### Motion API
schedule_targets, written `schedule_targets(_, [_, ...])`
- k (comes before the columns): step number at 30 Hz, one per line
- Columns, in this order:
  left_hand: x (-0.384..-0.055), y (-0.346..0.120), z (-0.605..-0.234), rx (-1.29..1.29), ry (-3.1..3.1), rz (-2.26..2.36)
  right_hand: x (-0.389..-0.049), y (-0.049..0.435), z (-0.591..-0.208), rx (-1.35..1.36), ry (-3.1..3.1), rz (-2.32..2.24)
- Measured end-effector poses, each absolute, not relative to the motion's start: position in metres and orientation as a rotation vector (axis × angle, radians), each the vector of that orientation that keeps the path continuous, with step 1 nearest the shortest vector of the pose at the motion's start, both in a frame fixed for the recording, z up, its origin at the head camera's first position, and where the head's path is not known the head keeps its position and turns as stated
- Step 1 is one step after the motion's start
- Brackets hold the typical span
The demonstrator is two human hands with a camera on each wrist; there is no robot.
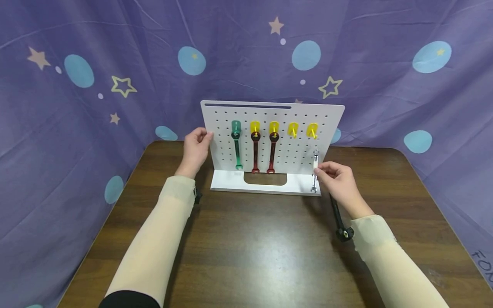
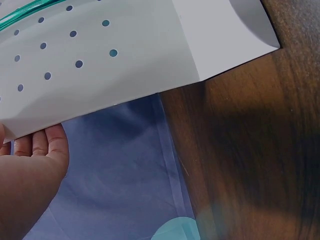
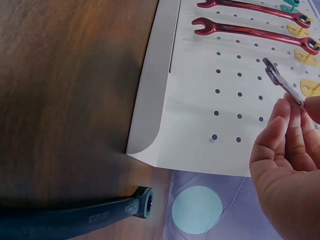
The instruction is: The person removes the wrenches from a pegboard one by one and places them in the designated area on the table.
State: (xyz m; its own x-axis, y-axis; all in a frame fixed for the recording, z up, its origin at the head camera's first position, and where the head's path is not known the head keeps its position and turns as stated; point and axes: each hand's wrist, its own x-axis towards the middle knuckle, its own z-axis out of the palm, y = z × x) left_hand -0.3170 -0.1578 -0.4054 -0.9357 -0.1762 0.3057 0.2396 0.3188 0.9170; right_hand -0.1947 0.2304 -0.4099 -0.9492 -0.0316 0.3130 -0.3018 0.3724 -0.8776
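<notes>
My left hand point(image 1: 195, 152) grips the left edge of a white pegboard point(image 1: 221, 145), thumb in front and fingers point(image 2: 56, 140) behind it. With thumb and fingertips, my right hand point(image 1: 340, 184) pinches a silver combination wrench point(image 1: 315, 160). That wrench is held upright before the board's lower right part, below two bare yellow hooks point(image 1: 293, 129). A green wrench point(image 1: 237, 152) hangs from a green hook point(image 1: 236, 125) on the left. Two red wrenches point(image 1: 256, 154) hang beside it on yellow hooks, open ends down.
A black wrench point(image 1: 337, 216) lies on the wooden table point(image 1: 254, 248), right of the board and under my right forearm. The board's base point(image 1: 227, 182) has a cut-out in its middle. Behind it hangs a purple curtain point(image 1: 246, 51) with stars and dots.
</notes>
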Motion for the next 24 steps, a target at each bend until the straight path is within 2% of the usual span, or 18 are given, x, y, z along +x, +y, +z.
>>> schedule_targets(24, [-0.317, -0.159, -0.406, -0.067, -2.244, -1.639, -0.191, 0.245, -0.419, 0.202, -2.452, 1.576])
